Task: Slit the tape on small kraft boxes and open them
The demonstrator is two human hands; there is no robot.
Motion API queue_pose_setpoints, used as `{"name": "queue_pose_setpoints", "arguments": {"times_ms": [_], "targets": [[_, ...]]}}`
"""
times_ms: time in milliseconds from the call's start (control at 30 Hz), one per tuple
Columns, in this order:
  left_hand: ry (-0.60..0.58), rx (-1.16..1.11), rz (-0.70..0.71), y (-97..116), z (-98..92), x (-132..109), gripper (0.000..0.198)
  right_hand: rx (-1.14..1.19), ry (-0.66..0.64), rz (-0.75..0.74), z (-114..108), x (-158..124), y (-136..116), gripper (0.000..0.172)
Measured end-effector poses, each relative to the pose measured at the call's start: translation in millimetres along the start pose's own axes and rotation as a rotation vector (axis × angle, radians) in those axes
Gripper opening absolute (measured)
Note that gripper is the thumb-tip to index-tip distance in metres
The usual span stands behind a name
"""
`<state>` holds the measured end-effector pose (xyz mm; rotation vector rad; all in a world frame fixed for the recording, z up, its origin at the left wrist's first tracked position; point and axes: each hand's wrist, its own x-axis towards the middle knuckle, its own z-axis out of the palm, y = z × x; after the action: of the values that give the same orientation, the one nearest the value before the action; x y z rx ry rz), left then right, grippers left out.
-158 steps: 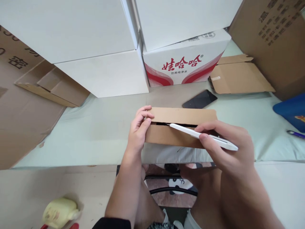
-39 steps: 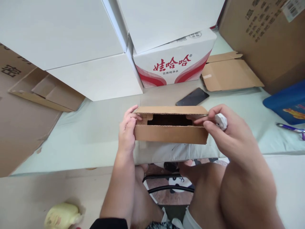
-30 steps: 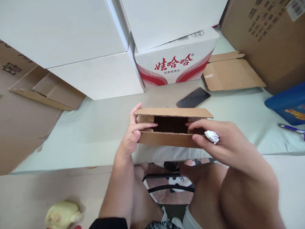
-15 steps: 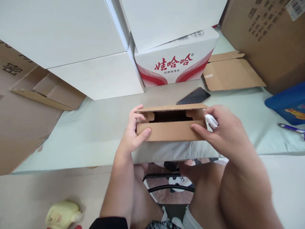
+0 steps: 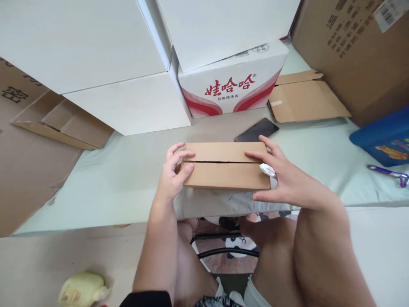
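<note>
At the far middle, a white carton [image 5: 231, 104] with red lettering stands beside white boxes [image 5: 111, 47] — a dark phone [image 5: 257, 130] lies just nearer. To the right are folded cardboard [image 5: 311, 100], a blue object [image 5: 373, 138] and a purple pen [image 5: 383, 171] — near left, a yellow bottle [image 5: 81, 290] on the floor [image 5: 134, 241].

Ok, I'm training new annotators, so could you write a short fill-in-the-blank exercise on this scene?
The tool in the right hand is ____ in colour.
The left hand holds the small cardboard box at its ____ end, not its right one.
The large lettering on the white carton is ____.
Missing words: white; left; red.
</note>
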<state>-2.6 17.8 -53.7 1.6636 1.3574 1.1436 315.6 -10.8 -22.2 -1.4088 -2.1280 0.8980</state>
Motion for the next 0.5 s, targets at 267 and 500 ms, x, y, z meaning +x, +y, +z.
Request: {"name": "queue_pose_setpoints", "arguments": {"times_ms": [267,500], "targets": [[-0.091,-0.340,-0.044,-10.3,-8.5,-2.3,0.079,0.258,0.200,-0.026,9.3,11.2,3.1,0.064],[-0.113,-0.504,-0.117,-1.4,-2.0,-10.8,0.082,0.603,-0.050,0.254,2.8,9.0,3.3,0.058]]}}
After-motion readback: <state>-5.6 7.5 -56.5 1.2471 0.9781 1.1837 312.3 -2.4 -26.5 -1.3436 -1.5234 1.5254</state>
